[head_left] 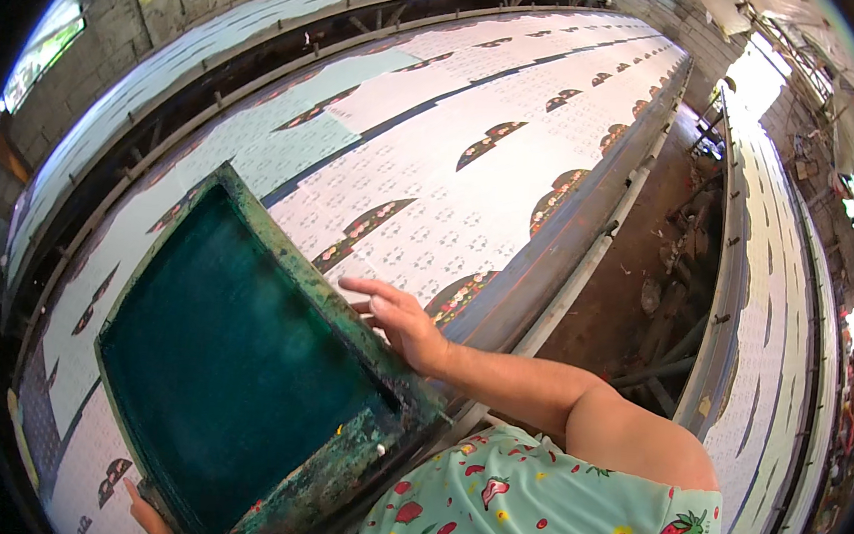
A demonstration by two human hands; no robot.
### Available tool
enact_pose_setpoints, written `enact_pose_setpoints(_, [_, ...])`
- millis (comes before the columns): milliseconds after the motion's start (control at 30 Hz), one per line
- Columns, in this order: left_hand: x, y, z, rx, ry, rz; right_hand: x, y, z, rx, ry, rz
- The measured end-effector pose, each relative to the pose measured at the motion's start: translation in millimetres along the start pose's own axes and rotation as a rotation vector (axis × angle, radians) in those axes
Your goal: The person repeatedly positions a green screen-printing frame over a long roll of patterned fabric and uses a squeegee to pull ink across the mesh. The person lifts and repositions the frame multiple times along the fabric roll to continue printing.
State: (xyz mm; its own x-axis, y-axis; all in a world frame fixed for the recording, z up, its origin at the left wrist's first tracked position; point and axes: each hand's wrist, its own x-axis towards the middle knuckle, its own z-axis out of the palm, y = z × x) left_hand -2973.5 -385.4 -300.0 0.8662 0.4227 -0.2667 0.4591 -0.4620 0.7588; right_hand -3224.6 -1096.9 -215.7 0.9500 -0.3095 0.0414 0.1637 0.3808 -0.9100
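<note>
Left hand (pixel 148 521) mostly cut off, gripping green screen frame (pixel 278 245) corner; right hand (pixel 398 317) flat, fingers spread, on frame edge over printed cloth (pixel 481 91).

So my right hand (pixel 398 317) is stretched out ahead of me, palm down, fingers spread and mostly straight, index finger pointing off to the left. The forearm runs back toward my right shoulder, elbow bent, upper arm bare. My left hand (pixel 148 520) barely shows at the bottom edge, just a few fingers curled up, so I can't tell its grip.
</note>
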Motion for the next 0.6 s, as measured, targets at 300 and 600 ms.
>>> enact_pose_setpoints(300, [-165.0,159.2,115.0,-0.527,-0.176,-0.1,50.2,-138.1,-184.9,-0.462,-0.041,0.108])
enact_pose_setpoints(600, [-323.7,282.3,316.8,-0.564,-0.464,-0.068,86.7,-220.4,-429.0,-0.359,0.068,0.133])
